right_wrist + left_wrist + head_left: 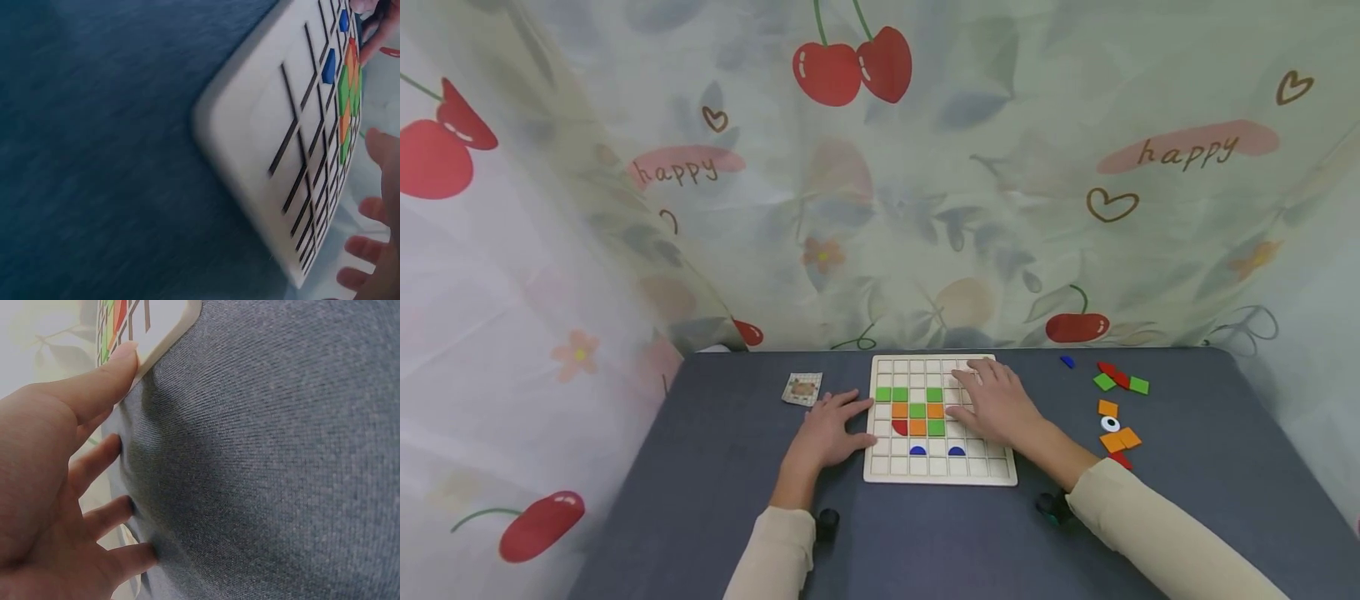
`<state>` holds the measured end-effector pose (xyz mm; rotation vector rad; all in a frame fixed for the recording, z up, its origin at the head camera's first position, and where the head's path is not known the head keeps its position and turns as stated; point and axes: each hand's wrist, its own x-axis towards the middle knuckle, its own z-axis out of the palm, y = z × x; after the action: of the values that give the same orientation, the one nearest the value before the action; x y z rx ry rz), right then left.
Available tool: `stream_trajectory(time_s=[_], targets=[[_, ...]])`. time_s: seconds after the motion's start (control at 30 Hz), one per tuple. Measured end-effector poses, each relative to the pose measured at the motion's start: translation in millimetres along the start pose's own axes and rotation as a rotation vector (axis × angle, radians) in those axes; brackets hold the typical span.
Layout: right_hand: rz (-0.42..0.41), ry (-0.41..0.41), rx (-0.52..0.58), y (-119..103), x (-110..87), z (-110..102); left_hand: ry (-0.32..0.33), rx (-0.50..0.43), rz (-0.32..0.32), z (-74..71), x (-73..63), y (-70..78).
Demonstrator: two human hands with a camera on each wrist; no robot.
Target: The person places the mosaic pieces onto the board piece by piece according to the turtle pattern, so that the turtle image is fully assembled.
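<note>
A white gridded board [981,468] lies on the dark cloth, with several green squares [934,394] and orange squares [899,410] in its middle cells. Among them is a red rounded piece [900,427]; two blue half-circles [917,451] lie in a row nearer the front. My left hand [826,433] rests at the board's left side, thumb touching its edge and the other fingers spread on the cloth. Over the right part of the board, my right hand [996,406] reaches with straight, spread fingers, covering some cells. No piece shows between its fingers in the right wrist view.
A small picture card [802,388] lies beyond my left hand. Loose orange pieces [1115,442], green squares [1138,386], red pieces [1107,367], a white ring-shaped piece [1110,424] and a blue piece [1067,362] are scattered at the right. A printed curtain [925,208] hangs behind the table.
</note>
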<state>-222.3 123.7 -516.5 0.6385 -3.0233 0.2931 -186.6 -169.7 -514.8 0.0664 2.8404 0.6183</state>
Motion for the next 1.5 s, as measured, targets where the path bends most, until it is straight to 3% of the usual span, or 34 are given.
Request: stream_trajectory(time_s=[0.6,0.87,1.1,1.5], targets=[[0.152,0.026,0.055,68,-43.6,-7,0.001,0.007,-0.015,0.0,-1.0,-3.7],[0.213,0.083,0.055,115,-63.6,-8,0.003,0.013,-0.009,-0.1,-0.5,-3.7],[0.258,0.126,0.122,150,-78.9,-18,-0.001,0.015,-0.008,0.0,-0.1,-2.1],[0.400,0.090,0.153,192,-84.5,-17,-0.009,0.018,-0.001,0.2,0.2,-0.8]])
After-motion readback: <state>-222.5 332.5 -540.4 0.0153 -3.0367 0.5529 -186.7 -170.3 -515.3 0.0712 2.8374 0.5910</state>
